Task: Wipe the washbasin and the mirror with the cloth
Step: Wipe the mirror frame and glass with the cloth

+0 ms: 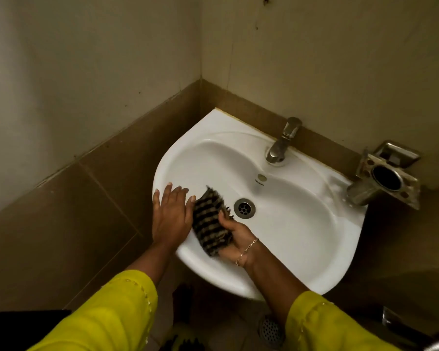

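Note:
A white washbasin [302, 224] is fixed in the corner of a tiled wall. My right hand [235, 236] grips a dark striped cloth [209, 224] and presses it on the basin's left inner slope, just left of the metal drain [244, 208]. Resting flat on the basin's left rim, my left hand [171, 214] has its fingers spread, and its fingertips touch the cloth's edge. No mirror is in view.
A steel tap [283, 143] stands at the back of the basin. A metal holder with a round cup ring [387, 177] juts from the wall at the right, over the basin's corner. Below the basin a floor drain [270, 330] shows between my yellow sleeves.

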Action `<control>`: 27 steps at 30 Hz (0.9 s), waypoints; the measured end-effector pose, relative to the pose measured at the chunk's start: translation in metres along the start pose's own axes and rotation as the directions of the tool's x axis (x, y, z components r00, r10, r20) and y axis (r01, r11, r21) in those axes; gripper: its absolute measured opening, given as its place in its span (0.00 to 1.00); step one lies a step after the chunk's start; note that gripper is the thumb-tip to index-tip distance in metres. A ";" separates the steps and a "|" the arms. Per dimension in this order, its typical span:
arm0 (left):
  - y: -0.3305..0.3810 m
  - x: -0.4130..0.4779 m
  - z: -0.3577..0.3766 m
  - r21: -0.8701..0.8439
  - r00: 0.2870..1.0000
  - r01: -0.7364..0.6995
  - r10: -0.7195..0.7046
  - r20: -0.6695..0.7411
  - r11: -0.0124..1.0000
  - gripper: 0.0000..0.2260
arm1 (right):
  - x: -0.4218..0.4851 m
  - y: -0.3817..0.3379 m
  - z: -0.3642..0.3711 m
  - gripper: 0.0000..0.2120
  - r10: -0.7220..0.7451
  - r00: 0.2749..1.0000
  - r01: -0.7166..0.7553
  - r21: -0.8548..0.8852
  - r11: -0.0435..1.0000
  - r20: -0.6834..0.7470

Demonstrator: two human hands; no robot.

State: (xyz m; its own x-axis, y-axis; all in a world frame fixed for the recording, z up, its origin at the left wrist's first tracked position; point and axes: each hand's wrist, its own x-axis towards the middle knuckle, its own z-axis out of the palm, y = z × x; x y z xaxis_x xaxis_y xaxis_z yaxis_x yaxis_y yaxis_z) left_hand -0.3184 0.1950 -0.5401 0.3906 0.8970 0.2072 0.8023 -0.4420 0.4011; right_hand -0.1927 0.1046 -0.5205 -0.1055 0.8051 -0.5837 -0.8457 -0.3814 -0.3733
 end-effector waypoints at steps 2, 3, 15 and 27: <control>0.003 -0.002 -0.003 -0.039 1.000 0.010 -0.011 -0.006 0.999 0.30 | 0.006 -0.005 0.006 0.27 -0.070 0.997 0.067 0.118 0.991 0.020; 0.005 -0.003 -0.005 -0.051 1.000 0.013 -0.013 -0.017 0.999 0.30 | 0.009 -0.007 0.009 0.30 -0.107 0.994 0.102 0.165 0.981 0.021; 0.059 0.089 -0.100 0.027 0.906 -0.328 0.322 -0.273 0.944 0.29 | 0.006 -0.080 0.105 0.35 -0.536 0.828 0.454 0.363 0.814 0.166; 0.144 0.178 -0.243 0.170 0.593 -0.550 0.526 -0.610 0.818 0.27 | -0.090 -0.177 0.221 0.26 -0.790 0.524 0.725 0.320 0.609 0.317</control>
State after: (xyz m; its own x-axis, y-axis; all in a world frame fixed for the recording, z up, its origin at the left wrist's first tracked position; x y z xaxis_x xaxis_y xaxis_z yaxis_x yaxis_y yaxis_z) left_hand -0.2433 0.2893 -0.2288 0.3785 0.2938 0.8777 0.5178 -0.8532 0.0624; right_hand -0.1491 0.1998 -0.2430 0.4473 0.8675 0.2177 -0.7594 0.4969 -0.4199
